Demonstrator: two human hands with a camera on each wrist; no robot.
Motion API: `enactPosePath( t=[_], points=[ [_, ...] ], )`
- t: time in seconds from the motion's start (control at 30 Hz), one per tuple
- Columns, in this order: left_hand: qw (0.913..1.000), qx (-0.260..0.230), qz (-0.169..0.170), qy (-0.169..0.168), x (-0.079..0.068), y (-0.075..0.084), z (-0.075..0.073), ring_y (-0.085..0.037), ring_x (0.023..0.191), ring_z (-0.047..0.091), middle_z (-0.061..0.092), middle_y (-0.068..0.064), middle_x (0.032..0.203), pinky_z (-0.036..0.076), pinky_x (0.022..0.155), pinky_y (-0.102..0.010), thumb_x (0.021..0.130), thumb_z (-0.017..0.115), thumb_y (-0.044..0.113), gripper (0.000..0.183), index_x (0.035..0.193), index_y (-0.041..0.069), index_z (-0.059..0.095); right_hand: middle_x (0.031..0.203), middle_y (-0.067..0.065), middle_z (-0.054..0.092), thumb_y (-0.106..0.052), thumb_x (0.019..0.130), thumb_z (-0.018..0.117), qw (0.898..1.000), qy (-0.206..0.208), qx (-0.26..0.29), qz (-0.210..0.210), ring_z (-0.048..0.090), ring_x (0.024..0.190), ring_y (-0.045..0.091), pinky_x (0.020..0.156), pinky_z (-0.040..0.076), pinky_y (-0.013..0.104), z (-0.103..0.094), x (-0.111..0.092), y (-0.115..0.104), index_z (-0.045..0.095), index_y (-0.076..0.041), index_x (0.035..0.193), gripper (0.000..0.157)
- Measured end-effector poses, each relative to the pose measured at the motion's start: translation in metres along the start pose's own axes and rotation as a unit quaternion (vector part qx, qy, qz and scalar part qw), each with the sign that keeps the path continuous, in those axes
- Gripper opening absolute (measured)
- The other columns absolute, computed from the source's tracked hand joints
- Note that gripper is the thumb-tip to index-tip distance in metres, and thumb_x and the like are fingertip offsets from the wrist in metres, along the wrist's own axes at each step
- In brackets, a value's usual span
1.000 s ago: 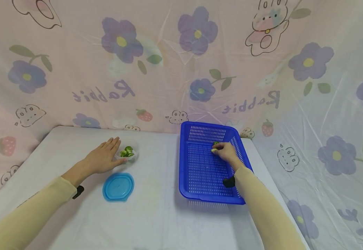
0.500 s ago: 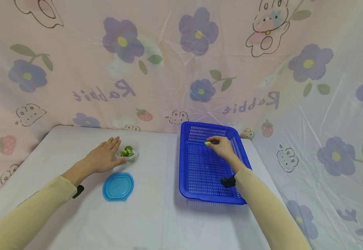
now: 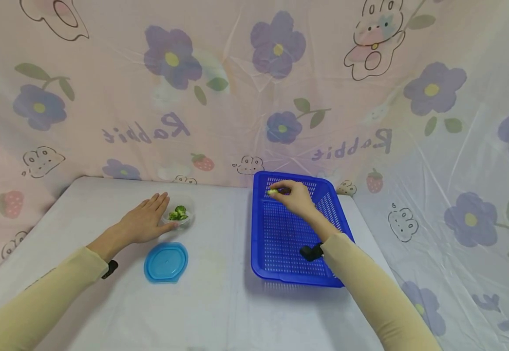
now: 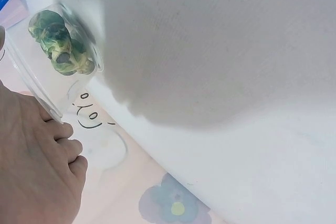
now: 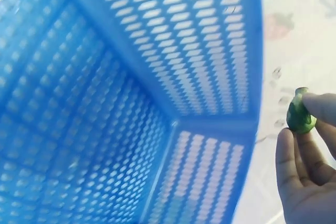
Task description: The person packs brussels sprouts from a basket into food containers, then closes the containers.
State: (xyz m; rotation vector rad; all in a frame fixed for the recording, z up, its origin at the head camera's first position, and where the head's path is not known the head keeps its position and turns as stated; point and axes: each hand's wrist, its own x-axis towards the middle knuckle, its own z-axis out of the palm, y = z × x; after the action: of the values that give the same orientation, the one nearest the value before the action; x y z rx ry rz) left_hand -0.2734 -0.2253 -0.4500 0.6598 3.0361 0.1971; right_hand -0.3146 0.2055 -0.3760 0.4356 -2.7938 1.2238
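Above the blue plastic basket (image 3: 276,239), the right hand (image 3: 297,200) pinches one Brussels sprout (image 5: 300,113); left of the basket, the left hand (image 3: 143,222), fingers straight, touches a clear tub (image 3: 190,206).

On my feed I see a flower-printed curtain (image 3: 236,97) rising along the far edge of the white table (image 3: 219,302); a blue lid (image 3: 165,262) lies well in from the left edge.

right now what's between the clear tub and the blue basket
Only bare white tabletop lies between the clear tub and the perforated blue basket; the head view shows it.
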Motion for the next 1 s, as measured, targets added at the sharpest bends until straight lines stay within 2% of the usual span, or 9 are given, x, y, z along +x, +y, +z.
enactPosePath(
  t=[0.37, 0.57, 0.8, 1.0],
  points=[
    [1.0000, 0.008, 0.003, 0.003, 0.000, 0.003, -0.004, -0.054, 0.152, 0.022, 0.022, -0.036, 0.164, 0.023, 0.122, -0.064, 0.104, 0.053, 0.056, 0.093, 0.156, -0.017, 0.026, 0.119, 0.008, 0.073, -0.024, 0.099, 0.074, 0.998, -0.030, 0.013, -0.058, 0.071, 0.105, 0.024, 0.081, 0.061, 0.037, 0.011, 0.005, -0.050, 0.077, -0.012, 0.120, 0.024],
    [1.0000, 0.004, 0.004, 0.001, -0.001, 0.004, -0.004, -0.054, 0.152, 0.021, 0.022, -0.036, 0.164, 0.022, 0.123, -0.064, 0.105, 0.054, 0.054, 0.092, 0.156, -0.017, 0.026, 0.119, 0.006, 0.074, -0.022, 0.098, 0.074, 0.994, -0.048, 0.036, -0.089, 0.070, 0.104, 0.024, 0.082, 0.061, 0.036, 0.020, 0.012, -0.080, 0.077, -0.010, 0.120, 0.024],
    [1.0000, -0.003, 0.002, -0.002, -0.001, 0.003, -0.003, -0.055, 0.152, 0.018, 0.020, -0.036, 0.165, 0.020, 0.123, -0.065, 0.105, 0.054, 0.054, 0.093, 0.156, -0.017, 0.024, 0.115, 0.007, 0.075, -0.018, 0.099, 0.074, 0.989, -0.071, 0.049, -0.120, 0.071, 0.102, 0.021, 0.082, 0.060, 0.031, 0.045, 0.023, -0.111, 0.077, -0.008, 0.119, 0.023],
    [1.0000, -0.003, -0.001, -0.004, -0.001, 0.004, -0.005, -0.054, 0.153, 0.018, 0.020, -0.036, 0.165, 0.020, 0.123, -0.065, 0.105, 0.054, 0.054, 0.092, 0.156, -0.016, 0.025, 0.113, 0.006, 0.074, -0.017, 0.098, 0.075, 0.987, -0.094, 0.047, -0.124, 0.070, 0.101, 0.018, 0.080, 0.059, 0.024, 0.078, 0.035, -0.126, 0.077, -0.008, 0.120, 0.023]
  ],
)
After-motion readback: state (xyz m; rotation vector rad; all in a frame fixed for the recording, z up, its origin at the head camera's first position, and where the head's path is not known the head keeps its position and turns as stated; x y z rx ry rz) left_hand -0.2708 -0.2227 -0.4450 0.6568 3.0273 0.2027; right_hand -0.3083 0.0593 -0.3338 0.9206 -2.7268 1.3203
